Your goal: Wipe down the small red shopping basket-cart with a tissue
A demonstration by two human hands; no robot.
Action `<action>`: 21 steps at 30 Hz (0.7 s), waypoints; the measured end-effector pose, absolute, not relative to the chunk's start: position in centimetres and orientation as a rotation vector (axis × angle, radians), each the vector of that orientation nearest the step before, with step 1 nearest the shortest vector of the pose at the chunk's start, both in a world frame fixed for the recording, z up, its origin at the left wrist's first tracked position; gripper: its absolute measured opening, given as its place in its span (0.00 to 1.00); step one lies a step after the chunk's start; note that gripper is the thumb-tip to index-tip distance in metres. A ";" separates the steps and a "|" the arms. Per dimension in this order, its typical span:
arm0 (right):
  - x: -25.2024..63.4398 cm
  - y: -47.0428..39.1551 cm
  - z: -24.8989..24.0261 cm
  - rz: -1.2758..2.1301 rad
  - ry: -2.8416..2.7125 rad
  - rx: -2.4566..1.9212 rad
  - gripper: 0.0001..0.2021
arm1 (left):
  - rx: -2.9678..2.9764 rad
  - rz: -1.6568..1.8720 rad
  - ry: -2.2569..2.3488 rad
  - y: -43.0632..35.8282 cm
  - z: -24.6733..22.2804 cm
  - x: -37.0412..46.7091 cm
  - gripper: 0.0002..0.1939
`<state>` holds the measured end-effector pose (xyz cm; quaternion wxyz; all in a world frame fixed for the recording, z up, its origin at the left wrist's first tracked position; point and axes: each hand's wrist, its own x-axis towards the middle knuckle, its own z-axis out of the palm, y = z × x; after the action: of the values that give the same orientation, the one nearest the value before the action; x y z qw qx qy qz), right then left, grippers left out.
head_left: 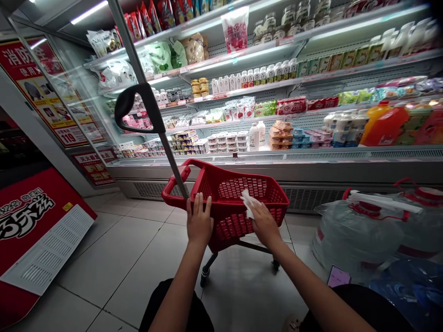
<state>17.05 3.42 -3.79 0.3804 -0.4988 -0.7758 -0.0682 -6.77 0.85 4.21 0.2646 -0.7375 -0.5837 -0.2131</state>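
Observation:
A red plastic shopping basket cart (256,179) with lattice sides stands on wheels in front of me. My left hand (199,219) lies on the left part of its near side, fingers stretched out and nothing held in them. Farther right, at the near rim, my right hand (265,222) holds a crumpled white tissue (249,203) against the red plastic. A grey pole (172,159) with a black looped handle (140,109) slants up from the cart's left end. Nothing shows inside the visible part of the basket.
Behind the cart runs a lit refrigerated shelf (214,168) with bottles, cups and packs. Large water jugs (360,230) stand close on the right, near a phone (338,276) with a lit screen. A red freezer cabinet (38,240) is on the left, above pale floor tiles (128,258).

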 end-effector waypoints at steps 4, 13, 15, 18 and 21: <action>11.2 3.7 -2.5 -0.144 -2.041 -1.150 0.34 | -2.144 -0.500 -1.515 2.3 1.5 -3.9 0.34; 22.0 3.9 -5.6 -0.199 -1.991 -1.300 0.32 | -2.175 -0.509 -1.527 2.3 1.2 -5.4 0.44; 24.4 4.0 -6.3 -0.212 -1.921 -1.396 0.31 | -2.173 -0.531 -1.546 2.2 1.4 -5.0 0.44; 24.1 4.2 -6.1 -0.209 -1.881 -1.453 0.29 | -2.166 -0.554 -1.566 2.2 1.2 -4.0 0.44; 19.3 4.4 -4.9 -0.187 -1.953 -1.341 0.31 | -2.146 -0.565 -1.588 2.3 0.9 -3.2 0.44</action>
<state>19.27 4.36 -4.91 0.3736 -0.5234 -0.7624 -0.0730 -3.25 2.32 0.87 0.2048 -0.7698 -0.5696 -0.2027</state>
